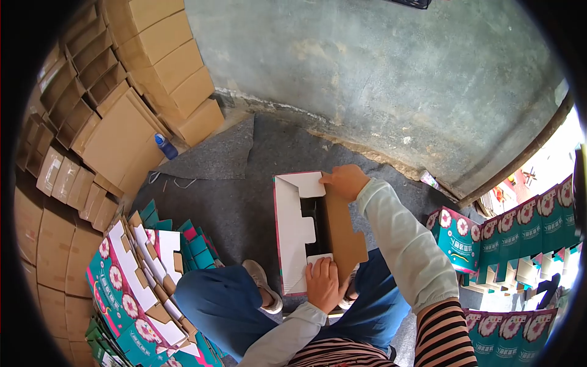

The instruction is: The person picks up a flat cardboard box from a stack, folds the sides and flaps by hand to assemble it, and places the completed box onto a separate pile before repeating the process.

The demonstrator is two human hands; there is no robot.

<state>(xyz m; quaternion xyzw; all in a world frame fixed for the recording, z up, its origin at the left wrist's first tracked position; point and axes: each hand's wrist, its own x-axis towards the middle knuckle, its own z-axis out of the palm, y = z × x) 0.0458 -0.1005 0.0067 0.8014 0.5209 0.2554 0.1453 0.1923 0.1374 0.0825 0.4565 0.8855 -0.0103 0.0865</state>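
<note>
Carton [290,223]: centre of frame, between the knees; top part-open, brown flap raised on its right side.
Left hand [324,284]: fingers laid over the white near-end flap; grip cannot be told.
Right hand [347,182]: fingers curled, grasping the carton's far right corner.
Printed cartons [131,293]: piled, lower left.

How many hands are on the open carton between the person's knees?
2: the right hand at the far end of the carton, the left hand at its near end. No other hand shows.
</note>
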